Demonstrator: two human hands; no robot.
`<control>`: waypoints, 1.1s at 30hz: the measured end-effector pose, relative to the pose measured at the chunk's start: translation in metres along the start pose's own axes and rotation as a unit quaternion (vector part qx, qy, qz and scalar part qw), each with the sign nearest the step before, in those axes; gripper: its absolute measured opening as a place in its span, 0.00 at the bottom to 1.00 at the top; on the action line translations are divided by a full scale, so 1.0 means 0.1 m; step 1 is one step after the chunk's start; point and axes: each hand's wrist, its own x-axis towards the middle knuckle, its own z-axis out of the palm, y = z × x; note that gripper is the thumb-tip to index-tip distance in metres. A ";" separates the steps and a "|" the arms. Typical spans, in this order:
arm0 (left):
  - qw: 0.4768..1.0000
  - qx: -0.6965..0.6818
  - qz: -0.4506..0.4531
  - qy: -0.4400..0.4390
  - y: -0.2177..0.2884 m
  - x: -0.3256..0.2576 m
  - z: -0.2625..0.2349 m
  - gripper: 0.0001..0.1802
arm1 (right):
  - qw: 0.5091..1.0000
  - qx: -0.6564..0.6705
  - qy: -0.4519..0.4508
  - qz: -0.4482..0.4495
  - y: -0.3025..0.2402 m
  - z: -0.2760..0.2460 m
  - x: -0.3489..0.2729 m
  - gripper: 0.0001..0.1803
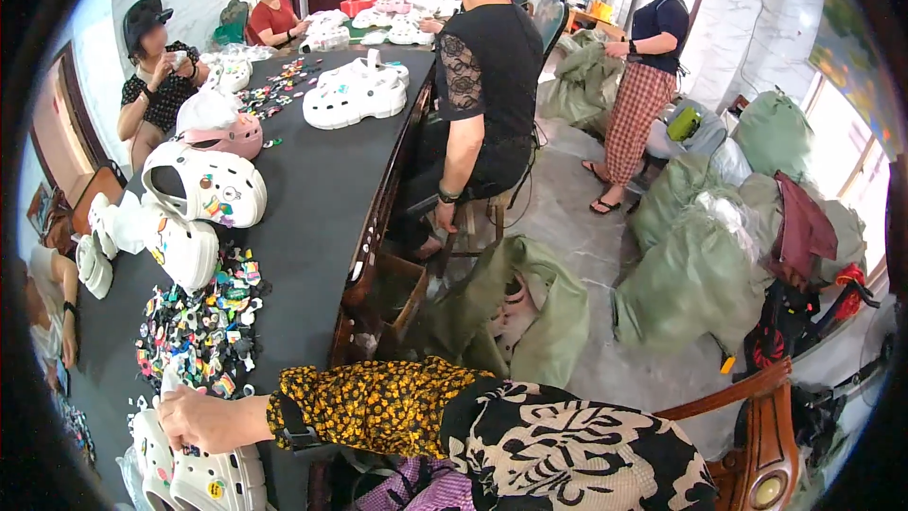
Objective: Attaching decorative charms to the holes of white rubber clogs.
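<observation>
The left hand [194, 419] reaches across the black desk [312, 189] and rests on a white clog [203, 478] at the near edge, fingers curled loosely over its top; whether it truly grips the clog I cannot tell. Just beyond the clog lies a heap of small coloured charms [199, 322], and past that heap stand more white clogs [203, 185], some already dotted with charms. The right hand is out of sight. Right of the desk, on the floor, green sacks [690, 274] are piled.
</observation>
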 end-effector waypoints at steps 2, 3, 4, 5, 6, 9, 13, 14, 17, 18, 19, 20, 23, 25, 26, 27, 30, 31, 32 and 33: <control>1.000 -0.014 0.015 0.003 -0.03 0.00 0.03 0.12 | 1.000 0.013 0.010 0.009 -0.02 -0.01 0.00 0.05; 1.000 -0.012 0.014 0.004 -0.03 -0.01 0.03 0.12 | 1.000 0.014 0.010 0.008 -0.03 -0.01 0.01 0.05; 1.000 -0.019 0.011 0.002 -0.04 -0.01 0.03 0.12 | 1.000 0.014 0.002 0.014 -0.04 -0.02 0.01 0.05; 1.000 -0.026 0.007 0.001 -0.04 -0.02 0.03 0.12 | 1.000 0.014 -0.006 0.021 -0.06 -0.03 0.01 0.05; 1.000 -0.026 0.008 0.001 -0.04 -0.02 0.03 0.12 | 1.000 0.014 -0.006 0.020 -0.06 -0.04 0.00 0.05; 1.000 -0.023 0.014 0.001 -0.05 -0.03 0.04 0.11 | 1.000 0.011 0.004 0.023 -0.09 -0.04 -0.01 0.05; 0.999 -0.023 0.022 0.015 -0.03 -0.04 0.07 0.11 | 1.000 0.011 0.013 0.025 -0.06 -0.04 -0.03 0.06; 0.999 -0.016 0.028 0.020 -0.04 -0.05 0.08 0.11 | 0.999 0.023 0.009 0.023 -0.04 -0.02 -0.03 0.06; 0.999 -0.018 0.025 0.023 -0.04 -0.04 -0.02 0.11 | 1.000 0.017 0.012 0.015 -0.12 -0.03 0.05 0.06; 0.999 -0.018 0.025 0.023 -0.03 -0.04 -0.01 0.11 | 1.000 0.017 0.012 0.016 -0.11 -0.04 0.04 0.06; 1.000 -0.017 0.009 0.011 -0.04 -0.03 0.01 0.11 | 1.000 0.010 0.018 0.016 -0.10 -0.04 0.03 0.06; 1.000 -0.015 -0.008 0.000 -0.05 -0.02 0.02 0.11 | 1.000 0.002 0.023 0.016 -0.10 -0.04 0.04 0.06; 1.000 -0.016 0.002 -0.004 -0.10 -0.02 0.11 0.12 | 0.999 -0.003 0.029 0.014 -0.04 -0.05 0.02 0.06; 0.999 -0.032 0.015 0.001 -0.15 -0.04 0.13 0.11 | 0.999 -0.015 0.037 0.001 -0.02 -0.02 0.01 0.06; 0.999 -0.032 0.014 0.001 -0.16 -0.04 0.14 0.11 | 0.999 -0.015 0.037 0.002 -0.01 -0.01 0.02 0.06; 0.999 -0.030 0.012 -0.001 -0.16 -0.03 0.13 0.11 | 0.999 -0.013 0.038 -0.002 0.00 0.00 0.03 0.06; 0.999 -0.034 0.016 0.000 -0.14 -0.03 0.11 0.11 | 0.999 -0.008 0.032 0.004 0.03 0.02 0.03 0.06; 0.999 -0.028 0.019 -0.001 -0.14 -0.02 0.12 0.11 | 0.999 -0.007 0.031 0.002 0.05 0.01 0.04 0.06; 1.000 -0.022 0.022 -0.002 -0.14 -0.01 0.13 0.11 | 0.999 -0.007 0.031 0.000 0.06 0.00 0.03 0.07; 0.999 -0.025 0.024 0.011 -0.16 -0.01 0.15 0.11 | 1.000 0.002 0.020 0.018 0.06 0.01 0.02 0.07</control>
